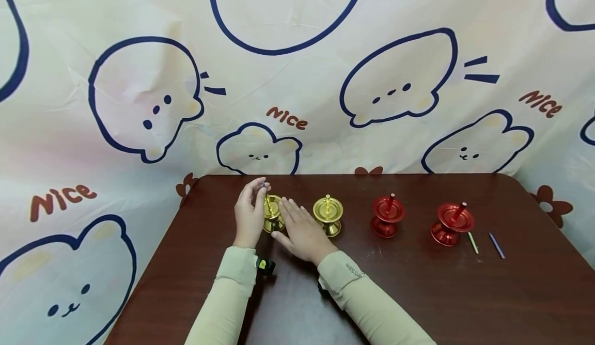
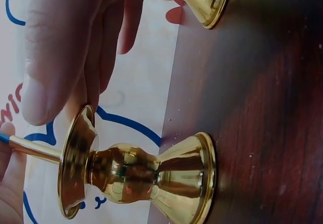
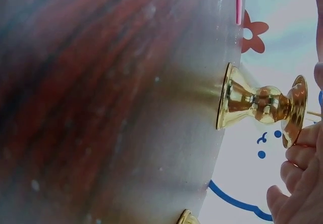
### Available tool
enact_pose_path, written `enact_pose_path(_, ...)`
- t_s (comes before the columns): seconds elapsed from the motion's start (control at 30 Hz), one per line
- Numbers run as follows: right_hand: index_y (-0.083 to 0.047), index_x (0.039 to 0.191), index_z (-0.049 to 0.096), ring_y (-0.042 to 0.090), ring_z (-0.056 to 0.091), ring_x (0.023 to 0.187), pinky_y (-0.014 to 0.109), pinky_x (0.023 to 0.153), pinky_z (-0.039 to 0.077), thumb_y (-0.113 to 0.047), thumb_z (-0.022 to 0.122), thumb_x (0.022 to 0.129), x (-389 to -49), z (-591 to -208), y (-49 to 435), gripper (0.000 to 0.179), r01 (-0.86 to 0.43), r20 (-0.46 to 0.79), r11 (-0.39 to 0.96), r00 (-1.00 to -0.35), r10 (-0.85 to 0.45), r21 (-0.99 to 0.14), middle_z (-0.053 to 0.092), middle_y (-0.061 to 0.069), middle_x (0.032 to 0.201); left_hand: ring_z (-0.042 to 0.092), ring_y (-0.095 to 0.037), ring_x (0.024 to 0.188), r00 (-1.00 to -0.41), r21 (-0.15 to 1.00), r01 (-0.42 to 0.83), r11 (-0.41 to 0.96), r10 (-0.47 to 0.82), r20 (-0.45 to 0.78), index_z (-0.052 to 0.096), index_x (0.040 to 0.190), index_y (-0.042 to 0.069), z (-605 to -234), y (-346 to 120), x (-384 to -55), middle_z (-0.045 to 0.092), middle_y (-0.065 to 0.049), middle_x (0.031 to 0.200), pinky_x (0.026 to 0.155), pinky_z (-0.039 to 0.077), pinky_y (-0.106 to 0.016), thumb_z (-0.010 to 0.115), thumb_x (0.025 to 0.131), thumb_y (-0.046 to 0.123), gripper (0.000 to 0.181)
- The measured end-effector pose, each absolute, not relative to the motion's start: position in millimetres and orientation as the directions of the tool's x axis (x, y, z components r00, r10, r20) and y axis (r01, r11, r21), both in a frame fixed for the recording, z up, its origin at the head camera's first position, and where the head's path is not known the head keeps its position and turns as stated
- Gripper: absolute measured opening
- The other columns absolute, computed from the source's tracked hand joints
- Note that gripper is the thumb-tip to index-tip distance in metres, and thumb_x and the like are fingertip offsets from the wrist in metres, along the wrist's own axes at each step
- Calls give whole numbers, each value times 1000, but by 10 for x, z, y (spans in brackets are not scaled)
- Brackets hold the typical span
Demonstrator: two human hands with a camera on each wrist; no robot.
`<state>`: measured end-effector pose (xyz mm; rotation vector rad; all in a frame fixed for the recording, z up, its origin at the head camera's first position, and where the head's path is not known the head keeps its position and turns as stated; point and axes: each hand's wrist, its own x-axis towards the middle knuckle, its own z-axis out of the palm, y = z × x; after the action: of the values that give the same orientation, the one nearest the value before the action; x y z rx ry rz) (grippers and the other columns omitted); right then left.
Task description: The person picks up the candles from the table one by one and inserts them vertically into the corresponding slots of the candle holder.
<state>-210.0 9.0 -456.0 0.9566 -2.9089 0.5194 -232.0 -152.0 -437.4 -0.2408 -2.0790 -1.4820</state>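
L hand [image 1: 249, 213] pinches the blue candle [image 2: 4, 138] (mostly hidden) btwn thumb & finger, atop the stem [image 2: 38, 149] of the leftmost gold holder [image 2: 126, 176], prob. to keep it upright. R hand [image 1: 304, 234] just right of that holder, fingers near-straight, close together, tips by its dish [image 2: 73, 171]; contact unclear, prob. steadying. 2nd gold holder [image 1: 328, 209] farther R of it.

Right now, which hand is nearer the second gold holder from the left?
Right. The right hand is beside that gold holder, on its left; the left hand is farther left, beside the leftmost holder.
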Motion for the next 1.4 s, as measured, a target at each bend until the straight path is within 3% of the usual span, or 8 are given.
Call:
enact_pose_path(0.83, -7, 162, 17, 23, 10, 156, 42, 124, 14, -53, 35, 108, -2096, -4553, 88, 74, -578, 134, 755, -813, -567, -312, 15, 9, 169, 65, -22, 114, -810, 801, 458, 385, -191, 555, 62, 134, 4, -4394, -1549, -2285, 68, -12, 122, 95, 48, -16, 56, 105, 10, 31)
enact_pose_path(1.17, -5, 162, 20, 25, 12, 156, 45, 123, 18, -50, 38, 108, -2095, -4529, 96, 72, -590, 155, 749, -806, -572, -303, 17, 11, 169, 63, -24, 117, -823, 831, 410, 376, -239, 515, 61, 136, 6, -4386, -1631, -2211, 66, -14, 124, 100, 49, -40, 54, 107, 16, 32)
enact_pose_path(1.4, -10, 163, 20, 24, 9, 156, 45, 124, 16, -49, 39, 108, -2101, -4534, 101, 70, -583, 159, 747, -810, -565, -320, 15, 8, 169, 62, -19, 112, -813, 870, 319, 377, -362, 456, 54, 138, 6, -4338, -1722, -2114, 67, -10, 119, 92, 49, -27, 48, 109, 23, 34)
